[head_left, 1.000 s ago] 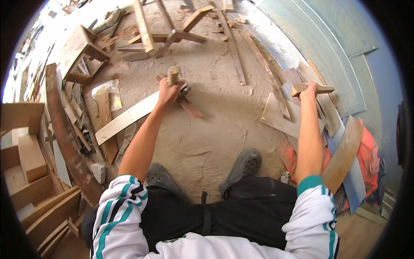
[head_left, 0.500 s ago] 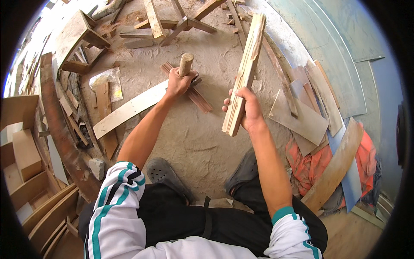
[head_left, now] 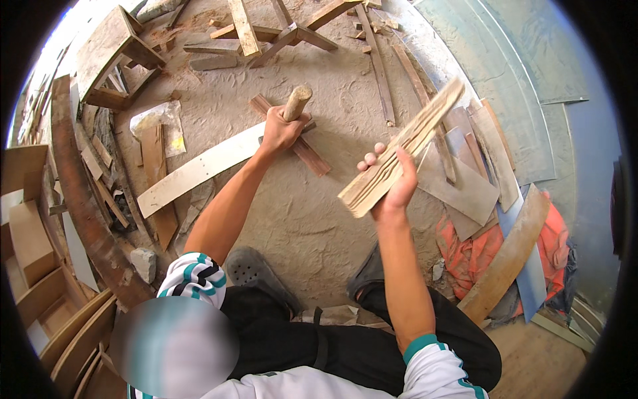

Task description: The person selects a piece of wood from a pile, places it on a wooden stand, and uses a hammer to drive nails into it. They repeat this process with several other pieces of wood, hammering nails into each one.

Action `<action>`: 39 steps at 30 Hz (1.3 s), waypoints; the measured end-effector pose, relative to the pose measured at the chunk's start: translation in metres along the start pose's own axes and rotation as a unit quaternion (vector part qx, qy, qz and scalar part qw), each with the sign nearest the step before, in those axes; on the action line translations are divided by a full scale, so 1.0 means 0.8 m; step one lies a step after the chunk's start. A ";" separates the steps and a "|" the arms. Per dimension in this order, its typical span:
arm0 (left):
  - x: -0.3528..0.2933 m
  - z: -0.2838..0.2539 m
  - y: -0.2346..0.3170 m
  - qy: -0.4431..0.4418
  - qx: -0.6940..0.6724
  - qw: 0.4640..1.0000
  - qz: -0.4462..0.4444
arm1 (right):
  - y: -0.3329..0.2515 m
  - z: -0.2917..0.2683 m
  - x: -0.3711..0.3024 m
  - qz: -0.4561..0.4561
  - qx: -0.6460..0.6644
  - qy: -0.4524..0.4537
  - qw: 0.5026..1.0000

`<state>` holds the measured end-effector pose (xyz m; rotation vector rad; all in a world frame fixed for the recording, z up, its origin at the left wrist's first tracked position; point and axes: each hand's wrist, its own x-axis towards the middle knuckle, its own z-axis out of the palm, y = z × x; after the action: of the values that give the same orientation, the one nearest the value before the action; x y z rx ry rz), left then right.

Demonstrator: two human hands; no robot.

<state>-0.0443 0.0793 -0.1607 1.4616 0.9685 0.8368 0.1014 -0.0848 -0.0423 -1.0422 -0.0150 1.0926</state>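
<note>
Clock on picture, 12 at top. Wood strip (head_left: 413, 139): about 2 o'clock of centre, raised in right hand (head_left: 392, 179). Fingers and thumb curled round opposite edges of its lower half, pinching it. Long axis 7:30 to 1:30, far end toward 1:30; grooved side showing, outline a bit blurred. Probably light-to-moderate, stiff, dry, not slippery; ridges look splintery, may flake. Best hold: flat edges near mid-length, off the grooves; far end likely to feel top-heavy from the present grip.

Left hand (head_left: 282, 132), 11 o'clock: fist closed round wooden handle (head_left: 298, 101), which points about 1 o'clock. Handle looks rigid, easy to grip. Tool head mostly hidden, can't tell type. Reddish strip (head_left: 312, 157) lies under it, axis 10:30 to 4:30; pale board (head_left: 199, 169) runs off toward 8.
</note>
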 end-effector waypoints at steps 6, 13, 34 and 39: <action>0.002 -0.002 -0.008 -0.001 -0.017 0.999 0.035 | 0.018 -0.011 -0.039 0.176 -0.161 -0.214 0.947; -0.002 -0.001 0.002 0.003 -0.016 1.000 0.012 | 0.004 -0.020 -0.021 0.029 -0.058 -0.096 0.993; 0.009 -0.036 -0.050 -0.008 0.008 1.000 0.014 | 0.025 0.018 -0.029 0.004 0.093 -0.095 0.991; 0.006 -0.036 -0.048 0.061 -0.081 0.992 0.075 | 0.013 0.035 -0.046 0.181 -0.166 -0.221 0.944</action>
<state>-0.0728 0.0969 -0.1957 1.3676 0.8670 1.0988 0.0617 -0.0917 -0.0176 -1.1003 -0.3934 1.6888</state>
